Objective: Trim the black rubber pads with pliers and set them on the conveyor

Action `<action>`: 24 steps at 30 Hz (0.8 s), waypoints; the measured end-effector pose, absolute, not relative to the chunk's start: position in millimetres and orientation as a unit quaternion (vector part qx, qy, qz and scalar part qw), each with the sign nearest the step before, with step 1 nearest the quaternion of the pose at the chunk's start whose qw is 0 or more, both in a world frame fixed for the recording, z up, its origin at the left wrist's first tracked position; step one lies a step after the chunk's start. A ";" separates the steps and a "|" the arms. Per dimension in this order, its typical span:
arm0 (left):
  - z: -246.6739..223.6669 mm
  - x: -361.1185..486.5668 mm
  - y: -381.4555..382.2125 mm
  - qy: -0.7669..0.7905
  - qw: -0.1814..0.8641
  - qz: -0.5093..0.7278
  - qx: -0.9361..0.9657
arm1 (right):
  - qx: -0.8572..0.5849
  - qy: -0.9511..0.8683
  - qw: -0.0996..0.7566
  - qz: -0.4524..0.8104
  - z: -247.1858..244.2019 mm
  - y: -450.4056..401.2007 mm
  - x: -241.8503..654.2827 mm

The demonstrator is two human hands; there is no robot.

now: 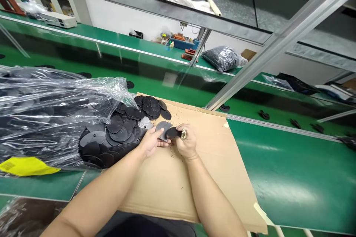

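Observation:
Over the cardboard sheet [222, 163], my left hand [150, 142] is closed on a thin grey-black disc [163, 129], thumb on top and fingers beneath. My right hand [187, 142] grips a darker black disc [173, 132] by its right edge, and this disc overlaps the first one. A small pale, brass-coloured object [183, 134] shows at my right fingers; its kind is unclear. Left of my hands, many loose black discs [119, 129] spill from a clear plastic bag [55, 89]. Further discs [151, 106] are piled on the cardboard's far left corner.
Tiny black crumbs dot the cardboard. A yellow label [27, 166] lies on the bag. The green bench [278, 163] runs off to the right. A slanted metal post [250, 63] rises beyond the cardboard, below an overhead shelf [236, 3] with a white glove [183, 0].

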State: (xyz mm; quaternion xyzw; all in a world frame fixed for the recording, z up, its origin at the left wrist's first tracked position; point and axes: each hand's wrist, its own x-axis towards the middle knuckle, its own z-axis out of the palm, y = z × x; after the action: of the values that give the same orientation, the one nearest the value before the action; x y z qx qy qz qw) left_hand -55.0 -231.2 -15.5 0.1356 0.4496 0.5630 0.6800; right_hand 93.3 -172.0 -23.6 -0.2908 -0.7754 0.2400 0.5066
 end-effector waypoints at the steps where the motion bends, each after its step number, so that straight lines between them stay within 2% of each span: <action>1: -14.8 -55.2 -232.1 0.451 0.683 0.557 0.142 | -0.276 -0.798 0.484 0.232 -22.1 -172.2 92.9; 4: -13.7 -56.3 -233.8 0.463 0.674 0.555 0.153 | -0.257 -0.831 0.440 0.222 -19.6 -170.8 91.8; 7: -15.3 -56.7 -233.3 0.467 0.640 0.592 0.147 | -0.303 -0.797 0.468 0.231 -21.2 -171.2 92.4; 10: -18.3 -56.1 -232.1 0.468 0.608 0.624 0.147 | -0.369 -0.735 0.473 0.317 -24.3 -174.7 93.7; 14: -20.1 -55.0 -232.4 0.473 0.589 0.633 0.170 | -0.393 -0.697 0.409 0.439 -25.5 -179.6 92.7; 24: -27.7 -55.2 -234.7 0.482 0.559 0.627 0.248 | -0.371 -0.683 0.403 0.483 -25.2 -179.6 91.3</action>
State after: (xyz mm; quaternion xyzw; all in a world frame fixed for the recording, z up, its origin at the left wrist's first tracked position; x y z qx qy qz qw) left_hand -55.2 -234.7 -27.7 0.2477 0.4824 0.6272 0.5590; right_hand 91.3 -179.6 -25.2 -0.3713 -0.6827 0.4832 0.4032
